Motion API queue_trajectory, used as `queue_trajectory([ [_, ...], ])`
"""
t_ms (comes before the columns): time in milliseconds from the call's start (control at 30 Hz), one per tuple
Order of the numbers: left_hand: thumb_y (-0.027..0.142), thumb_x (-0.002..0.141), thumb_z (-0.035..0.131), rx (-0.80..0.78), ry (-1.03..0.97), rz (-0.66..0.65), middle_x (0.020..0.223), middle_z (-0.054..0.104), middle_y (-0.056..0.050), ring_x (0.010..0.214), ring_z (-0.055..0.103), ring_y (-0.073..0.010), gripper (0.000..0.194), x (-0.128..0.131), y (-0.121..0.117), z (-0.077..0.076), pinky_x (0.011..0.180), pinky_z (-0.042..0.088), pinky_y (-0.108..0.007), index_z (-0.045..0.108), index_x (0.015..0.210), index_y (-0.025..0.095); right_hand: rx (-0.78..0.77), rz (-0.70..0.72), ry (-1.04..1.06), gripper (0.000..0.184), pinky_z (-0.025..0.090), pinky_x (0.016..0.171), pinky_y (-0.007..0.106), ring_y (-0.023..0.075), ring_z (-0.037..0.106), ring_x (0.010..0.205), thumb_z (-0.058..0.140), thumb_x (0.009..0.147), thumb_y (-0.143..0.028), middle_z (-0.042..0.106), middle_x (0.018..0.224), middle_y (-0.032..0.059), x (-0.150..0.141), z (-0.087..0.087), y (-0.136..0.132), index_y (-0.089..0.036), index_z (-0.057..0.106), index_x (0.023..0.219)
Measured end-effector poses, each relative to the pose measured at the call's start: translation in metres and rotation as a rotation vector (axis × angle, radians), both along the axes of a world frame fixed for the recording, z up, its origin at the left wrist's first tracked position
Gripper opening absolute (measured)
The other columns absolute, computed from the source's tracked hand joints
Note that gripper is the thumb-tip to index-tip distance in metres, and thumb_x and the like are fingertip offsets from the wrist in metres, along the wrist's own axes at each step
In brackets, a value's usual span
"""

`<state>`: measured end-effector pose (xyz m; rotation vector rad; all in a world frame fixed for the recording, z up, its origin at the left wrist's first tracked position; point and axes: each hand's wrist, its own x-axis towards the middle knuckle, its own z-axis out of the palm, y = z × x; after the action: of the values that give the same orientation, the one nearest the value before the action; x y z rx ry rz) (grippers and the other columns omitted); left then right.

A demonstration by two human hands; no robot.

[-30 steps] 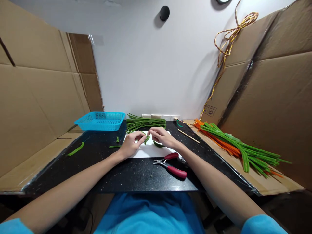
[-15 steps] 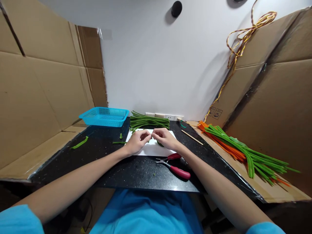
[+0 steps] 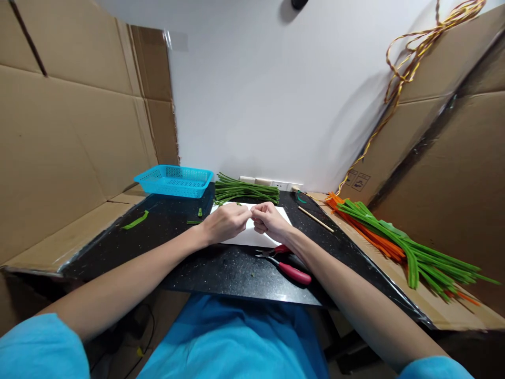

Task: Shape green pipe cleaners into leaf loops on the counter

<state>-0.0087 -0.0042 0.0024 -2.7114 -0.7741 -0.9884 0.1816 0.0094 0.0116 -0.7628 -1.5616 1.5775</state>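
Speckled black countertop, glossy, walled in by brown cardboard under a white wall. Left hand and right hand meet fingertip to fingertip over the white sheet. Both curl closed, what they pinch hidden; fuzzy green stems lie just behind.

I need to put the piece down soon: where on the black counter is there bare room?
Bare counter lies left of the white sheet, between the green scraps and the left hand. The front edge left of the red pliers is free too. The back, by the green stems and blue basket, is crowded.
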Motion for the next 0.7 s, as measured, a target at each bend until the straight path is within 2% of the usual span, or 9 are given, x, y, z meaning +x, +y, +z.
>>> queue_trajectory([
  [67, 0.007, 0.095, 0.046, 0.073, 0.134, 0.017, 0.080, 0.062, -0.007, 0.073, 0.057, -0.0210, 0.021, -0.002, 0.002, -0.001, 0.073, 0.042, -0.034, 0.058, 0.082, 0.019, -0.043, -0.022, -0.017, 0.042, 0.017, 0.040, 0.022, 0.0034, 0.017, 0.042, 0.082, 0.065, -0.029, 0.026, 0.046, -0.0124, -0.002, -0.003, 0.001, -0.022, 0.043, 0.053],
  [133, 0.006, 0.094, 0.048, 0.043, 0.107, 0.030, 0.081, 0.063, -0.007, 0.074, 0.058, -0.0210, 0.020, -0.002, 0.002, -0.002, 0.072, 0.042, -0.034, 0.058, 0.083, 0.019, -0.049, -0.053, -0.031, 0.038, 0.016, 0.039, 0.021, 0.0032, 0.017, 0.041, 0.079, 0.066, -0.029, 0.027, 0.047, -0.0122, -0.003, -0.005, 0.003, -0.022, 0.044, 0.053],
  [200, 0.011, 0.096, 0.051, -0.079, -0.072, 0.029, 0.080, 0.063, -0.005, 0.072, 0.057, -0.0190, 0.016, 0.000, 0.002, -0.004, 0.070, 0.042, -0.031, 0.059, 0.084, 0.019, -0.016, -0.076, -0.037, 0.034, 0.016, 0.039, 0.021, 0.0032, 0.018, 0.041, 0.076, 0.069, -0.029, 0.028, 0.047, -0.0117, -0.002, -0.004, 0.004, -0.021, 0.047, 0.054],
  [267, 0.021, 0.098, 0.055, -0.269, -0.305, 0.015, 0.075, 0.061, -0.002, 0.067, 0.054, -0.0161, 0.017, 0.003, 0.001, -0.005, 0.066, 0.041, -0.028, 0.061, 0.083, 0.018, 0.047, -0.092, -0.039, 0.034, 0.017, 0.040, 0.021, 0.0035, 0.020, 0.040, 0.075, 0.071, -0.032, 0.030, 0.046, -0.0111, 0.000, -0.002, 0.005, -0.020, 0.048, 0.055],
  [367, 0.039, 0.097, 0.062, -0.583, -0.581, -0.056, 0.069, 0.060, 0.000, 0.060, 0.051, -0.0132, 0.027, 0.008, 0.004, -0.007, 0.059, 0.039, -0.026, 0.065, 0.082, 0.016, 0.172, -0.134, -0.071, 0.035, 0.020, 0.040, 0.022, 0.0049, 0.027, 0.039, 0.074, 0.076, -0.039, 0.037, 0.044, -0.0090, 0.002, 0.001, 0.005, -0.020, 0.051, 0.057],
  [433, 0.047, 0.093, 0.067, -0.724, -0.706, -0.116, 0.068, 0.060, 0.000, 0.058, 0.051, -0.0123, 0.034, 0.010, 0.007, -0.009, 0.056, 0.039, -0.026, 0.066, 0.083, 0.015, 0.248, -0.183, -0.112, 0.035, 0.022, 0.040, 0.022, 0.0062, 0.031, 0.038, 0.072, 0.080, -0.043, 0.041, 0.044, -0.0074, 0.002, 0.001, 0.006, -0.019, 0.054, 0.060],
  [567, 0.057, 0.083, 0.075, -0.862, -0.857, -0.147, 0.058, 0.056, 0.001, 0.054, 0.049, -0.0111, 0.045, 0.013, 0.012, -0.009, 0.055, 0.037, -0.026, 0.065, 0.075, 0.014, 0.362, -0.272, -0.137, 0.035, 0.027, 0.042, 0.023, 0.0081, 0.036, 0.039, 0.069, 0.084, -0.046, 0.045, 0.044, -0.0060, -0.001, -0.003, 0.006, -0.020, 0.055, 0.064],
  [700, 0.058, 0.076, 0.081, -1.038, -0.884, -0.172, 0.051, 0.054, 0.003, 0.047, 0.046, -0.0093, 0.047, 0.013, 0.010, -0.006, 0.051, 0.031, -0.024, 0.062, 0.071, 0.015, 0.474, -0.289, -0.201, 0.036, 0.031, 0.046, 0.024, 0.0106, 0.042, 0.044, 0.066, 0.086, -0.047, 0.049, 0.051, -0.0036, -0.003, -0.006, 0.004, -0.021, 0.054, 0.066],
])
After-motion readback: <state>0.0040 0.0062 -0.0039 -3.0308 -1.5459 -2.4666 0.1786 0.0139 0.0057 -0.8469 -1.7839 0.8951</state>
